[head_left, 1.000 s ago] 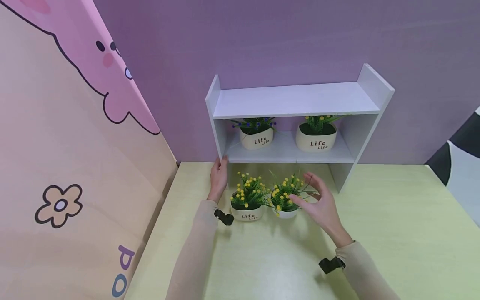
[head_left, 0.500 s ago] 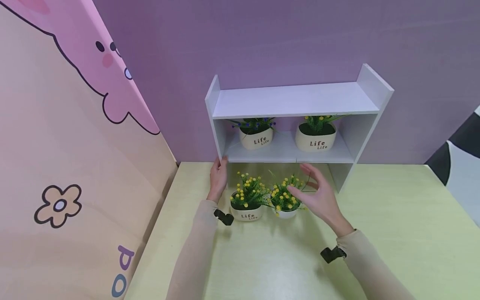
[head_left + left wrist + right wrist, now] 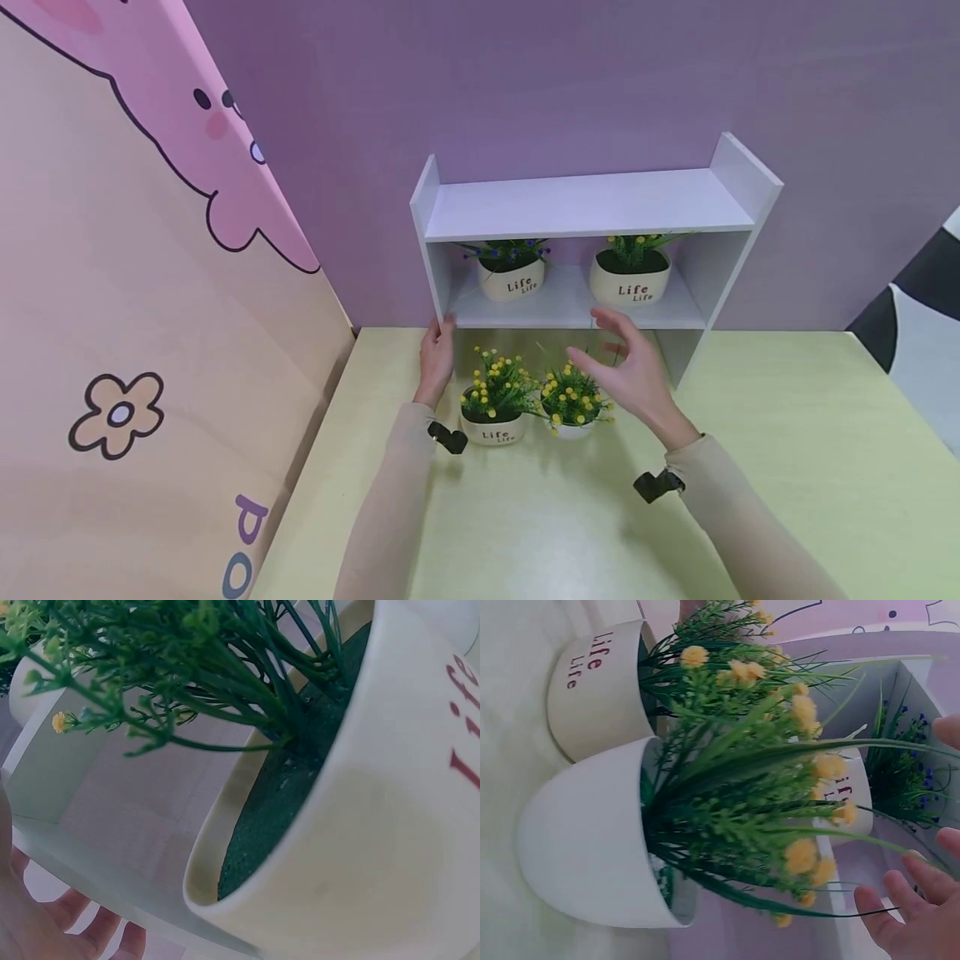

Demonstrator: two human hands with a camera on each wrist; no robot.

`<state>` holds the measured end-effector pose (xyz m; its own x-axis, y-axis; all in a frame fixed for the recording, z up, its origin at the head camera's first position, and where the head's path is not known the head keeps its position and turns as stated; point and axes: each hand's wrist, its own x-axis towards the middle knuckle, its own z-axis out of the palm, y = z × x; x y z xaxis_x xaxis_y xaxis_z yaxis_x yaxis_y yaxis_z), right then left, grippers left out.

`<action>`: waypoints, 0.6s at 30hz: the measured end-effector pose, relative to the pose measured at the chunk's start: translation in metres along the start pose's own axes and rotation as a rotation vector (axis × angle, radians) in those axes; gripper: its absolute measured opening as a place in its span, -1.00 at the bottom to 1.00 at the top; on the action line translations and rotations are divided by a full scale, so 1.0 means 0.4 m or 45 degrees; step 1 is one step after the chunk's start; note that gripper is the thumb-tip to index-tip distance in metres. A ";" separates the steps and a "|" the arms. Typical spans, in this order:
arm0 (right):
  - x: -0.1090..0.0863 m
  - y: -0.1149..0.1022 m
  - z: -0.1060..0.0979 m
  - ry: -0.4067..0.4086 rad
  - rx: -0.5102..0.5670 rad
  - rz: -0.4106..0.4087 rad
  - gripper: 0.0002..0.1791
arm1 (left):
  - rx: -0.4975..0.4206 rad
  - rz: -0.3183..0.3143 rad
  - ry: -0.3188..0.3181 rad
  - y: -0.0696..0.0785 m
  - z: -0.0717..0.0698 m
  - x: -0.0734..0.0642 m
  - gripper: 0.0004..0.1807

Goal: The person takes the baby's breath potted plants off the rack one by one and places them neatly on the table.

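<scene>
My left hand point(image 3: 437, 362) grips the lower left side panel of a small white shelf point(image 3: 592, 204); the left wrist view shows its fingers point(image 3: 97, 930) reaching behind the panel edge. My right hand point(image 3: 633, 379), thumb and fingers spread apart, hangs above and right of a white flowerpot point(image 3: 573, 432) with yellow artificial flowers. Long grass blades of that plant overlap the fingertips point(image 3: 877, 919) in the right wrist view. Beside it, nearer my left hand, stands a cream flowerpot point(image 3: 492, 432) marked "Life", also with yellow flowers. Both pots are on the table before the shelf's lower opening.
On the middle board stand a cream pot with blue flowers point(image 3: 512, 282) at left and another with yellow flowers point(image 3: 630, 286) at right. A purple wall point(image 3: 585, 83) rises behind the shelf. A decorated panel point(image 3: 187, 333) borders the pale table point(image 3: 810, 433) on the left.
My right hand has moved up and slightly left, away from the white pot's flowers toward the middle board's front edge. The left hand keeps its place on the shelf panel.
</scene>
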<state>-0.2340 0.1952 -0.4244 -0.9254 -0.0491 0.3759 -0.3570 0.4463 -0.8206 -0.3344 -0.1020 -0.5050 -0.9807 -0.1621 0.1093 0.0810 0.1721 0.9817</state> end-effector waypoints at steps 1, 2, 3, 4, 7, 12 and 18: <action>0.004 -0.004 -0.001 -0.006 0.006 -0.005 -0.19 | 0.000 -0.001 0.002 -0.001 0.001 0.000 -0.32; 0.008 -0.008 -0.003 -0.014 0.011 -0.011 -0.19 | -0.001 -0.001 0.002 -0.002 0.001 0.001 -0.32; 0.013 -0.012 -0.006 -0.022 0.013 -0.017 -0.18 | -0.004 -0.001 0.002 -0.002 0.002 0.002 -0.32; 0.016 -0.016 -0.007 -0.031 0.014 -0.019 -0.18 | -0.007 -0.001 0.003 -0.003 0.001 0.002 -0.32; 0.028 -0.030 -0.010 -0.051 0.008 -0.018 -0.16 | -0.012 -0.001 0.004 -0.003 0.000 0.004 -0.33; 0.048 -0.050 -0.014 -0.054 0.010 -0.010 -0.15 | -0.002 -0.011 0.001 -0.004 -0.001 0.007 -0.33; 0.072 -0.070 -0.016 -0.088 0.005 0.019 -0.12 | 0.000 -0.018 0.007 -0.005 -0.001 0.007 -0.33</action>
<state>-0.2499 0.1872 -0.3878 -0.9372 -0.1043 0.3329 -0.3434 0.4443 -0.8275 -0.3373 -0.1030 -0.5064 -0.9808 -0.1698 0.0961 0.0669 0.1699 0.9832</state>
